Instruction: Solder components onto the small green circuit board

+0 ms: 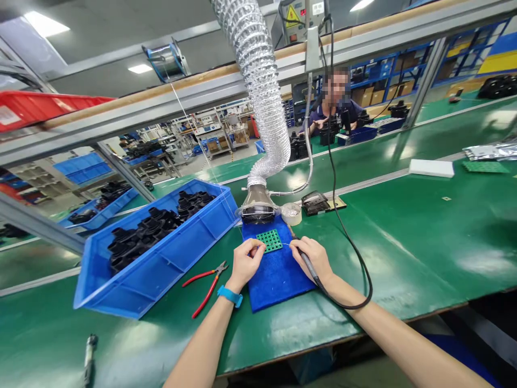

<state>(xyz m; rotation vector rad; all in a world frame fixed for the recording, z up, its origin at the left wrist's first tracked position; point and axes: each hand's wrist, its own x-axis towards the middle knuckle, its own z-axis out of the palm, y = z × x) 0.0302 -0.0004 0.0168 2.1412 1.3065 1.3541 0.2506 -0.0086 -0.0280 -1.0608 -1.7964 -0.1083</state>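
Observation:
A green circuit board (270,240) with rows of dark round spots lies on a blue cloth mat (278,280). My left hand (245,261), with a light blue band at its wrist, pinches the board's left edge. In my right hand (313,256) is a soldering iron (307,264), its black cable looping back over the forearm. A thin pale wire (285,244) runs between the right fingertips and the board; where it ends is too small to tell. Red-handled side cutters (210,285) lie with handles spread, left of my left wrist.
A fume extractor hood (258,206) on a silver duct stands behind the mat. Beside it are a tape roll (291,213) and a soldering iron stand (317,202). Left, a blue bin (161,269) holds black parts. A pen-like tool (89,358) lies front left; a person (333,108) sits opposite.

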